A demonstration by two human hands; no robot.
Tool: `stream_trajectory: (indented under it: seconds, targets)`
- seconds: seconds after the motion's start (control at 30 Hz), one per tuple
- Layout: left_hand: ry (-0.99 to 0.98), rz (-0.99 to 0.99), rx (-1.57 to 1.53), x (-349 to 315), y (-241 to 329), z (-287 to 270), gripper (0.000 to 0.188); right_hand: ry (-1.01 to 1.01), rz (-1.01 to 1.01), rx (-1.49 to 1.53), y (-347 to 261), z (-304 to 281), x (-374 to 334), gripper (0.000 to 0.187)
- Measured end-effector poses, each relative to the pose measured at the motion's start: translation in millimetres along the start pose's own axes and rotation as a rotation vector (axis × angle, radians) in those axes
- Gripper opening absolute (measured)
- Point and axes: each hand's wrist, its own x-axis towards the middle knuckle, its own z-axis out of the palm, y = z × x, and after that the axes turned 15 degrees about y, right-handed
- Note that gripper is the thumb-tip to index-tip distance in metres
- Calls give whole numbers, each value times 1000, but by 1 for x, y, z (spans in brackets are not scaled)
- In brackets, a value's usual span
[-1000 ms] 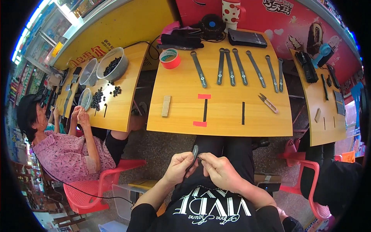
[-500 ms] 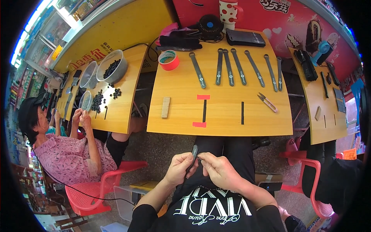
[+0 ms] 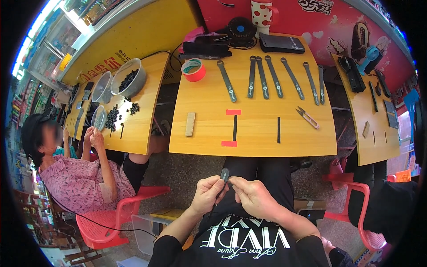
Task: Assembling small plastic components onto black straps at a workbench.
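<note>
My left hand is closed around a dark grey strap. The strap's rounded end sticks up past the thumb, flat face showing. Beside it, my right hand is pinched shut, fingertips close to the strap's edge; whatever lies between them is too small to make out. Both hands are over my lap, just short of the table. Several similar straps lie across the table's far half, among them one grey strap at the left. Thread snips rest at the right.
On the table are a wooden block, a black strip between red tape pieces, another black strip, a tape roll and a fan. At left a person works beside bowls of black pieces.
The strap in my left hand has turned, so its flat face now shows instead of its edge. Both hands have stayed nearly in place.
</note>
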Motion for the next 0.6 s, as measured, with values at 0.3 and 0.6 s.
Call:
stream_trajectory:
  seconds: [0.3,0.6]
  targets:
    - [-26,249,257,1,7,-3,27,-10,19,46,11,4,-5,7]
    - [-52,387,391,3,10,-5,21,-29,37,110,19,-3,-2,8]
